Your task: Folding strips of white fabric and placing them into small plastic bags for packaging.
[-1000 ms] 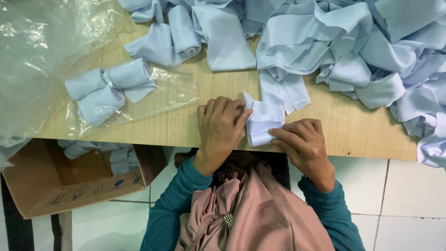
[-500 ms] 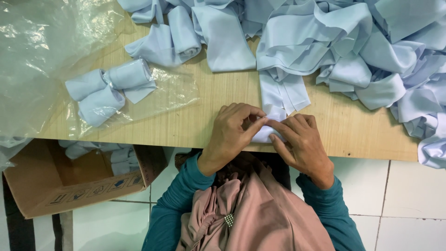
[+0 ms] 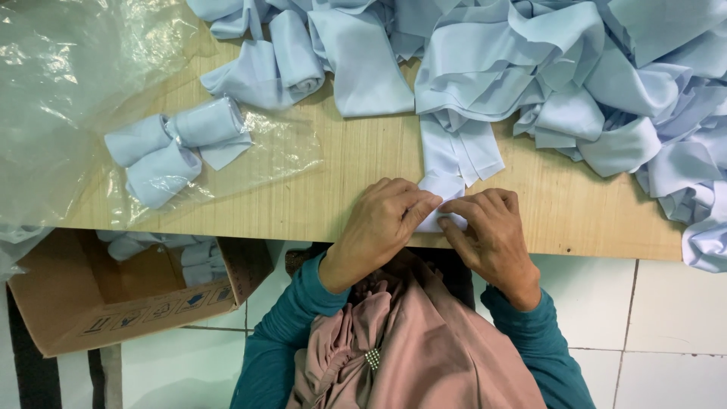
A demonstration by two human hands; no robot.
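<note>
Your left hand (image 3: 382, 227) and your right hand (image 3: 488, 235) met at the near edge of the wooden table (image 3: 356, 170), fingers curled and pressed together, pinching the folded end of a pale blue fabric strip (image 3: 454, 159) between them. The strip lay flat on the table and ran away from you into the big heap of pale blue fabric (image 3: 575, 76) that covered the far right of the table.

Well to your left, 3 rolled pieces of the same cloth (image 3: 174, 144) sat on a sheet of clear plastic (image 3: 68, 91), touching one another. Below the table edge on that side stood an open cardboard box (image 3: 83, 310) with more rolled pieces inside. You wore teal sleeves (image 3: 280, 333) and a dusty pink scarf (image 3: 424, 348).
</note>
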